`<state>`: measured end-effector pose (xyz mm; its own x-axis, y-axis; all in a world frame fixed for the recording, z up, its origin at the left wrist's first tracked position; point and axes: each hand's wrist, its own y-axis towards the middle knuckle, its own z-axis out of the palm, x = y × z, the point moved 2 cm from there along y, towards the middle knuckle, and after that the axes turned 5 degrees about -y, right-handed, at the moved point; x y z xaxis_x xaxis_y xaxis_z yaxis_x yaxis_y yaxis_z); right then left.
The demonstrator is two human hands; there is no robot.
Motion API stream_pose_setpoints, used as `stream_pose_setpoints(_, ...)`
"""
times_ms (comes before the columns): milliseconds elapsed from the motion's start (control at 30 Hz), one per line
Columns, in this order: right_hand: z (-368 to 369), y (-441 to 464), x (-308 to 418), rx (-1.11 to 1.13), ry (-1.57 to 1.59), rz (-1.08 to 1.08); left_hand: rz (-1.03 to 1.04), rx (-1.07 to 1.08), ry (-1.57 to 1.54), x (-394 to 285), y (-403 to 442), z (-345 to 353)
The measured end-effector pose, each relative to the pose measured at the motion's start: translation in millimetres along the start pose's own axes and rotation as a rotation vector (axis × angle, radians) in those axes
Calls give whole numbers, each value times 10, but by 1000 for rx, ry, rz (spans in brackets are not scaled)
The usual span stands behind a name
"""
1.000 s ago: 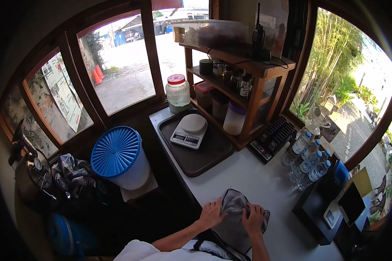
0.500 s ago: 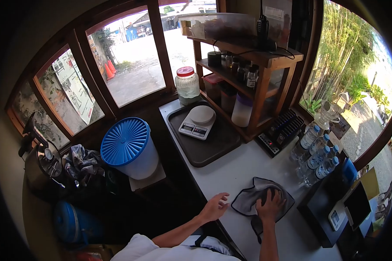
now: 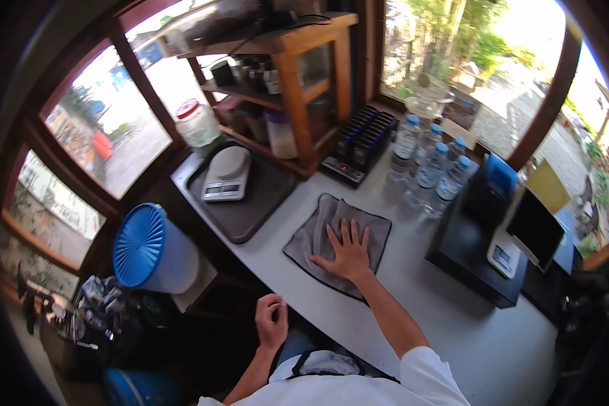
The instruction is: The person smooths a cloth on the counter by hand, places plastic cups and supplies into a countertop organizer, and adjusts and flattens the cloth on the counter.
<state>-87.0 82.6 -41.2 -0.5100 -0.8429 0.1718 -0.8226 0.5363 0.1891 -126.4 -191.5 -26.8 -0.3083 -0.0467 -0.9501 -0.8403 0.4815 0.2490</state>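
Note:
A grey cloth with a dark edge [image 3: 311, 247] lies spread on the white counter [image 3: 267, 271]. My right hand [image 3: 348, 252] rests flat on the cloth with its fingers spread. My left hand [image 3: 272, 321] is off the counter's near edge, its fingers curled inward; whether anything small is between them is hidden. To the left of the cloth, a white kitchen scale [image 3: 227, 174] stands on a dark tray [image 3: 247, 220].
Water bottles [image 3: 429, 166] and a black charging rack [image 3: 360, 145] stand behind the cloth. At right are a black box [image 3: 463, 250] and a tablet [image 3: 536, 228]. A wooden shelf [image 3: 294, 88], a jar [image 3: 196, 125] and a blue-lidded bucket [image 3: 172, 257] are further left.
The view has turned to the right. The cloth, bunched under both hands earlier, now lies spread further along the counter under my right hand. My left hand has left it and curled.

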Motion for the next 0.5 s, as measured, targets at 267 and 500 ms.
stream_pose_setpoints(267, -337, -669, -110, 88, 74, -106, 93, -13, -17, -91, 2, 139)
stream_pose_setpoints(500, -57, -809, 35, -41, 12, -113, 81, -1, -22, 44, 151, 114)
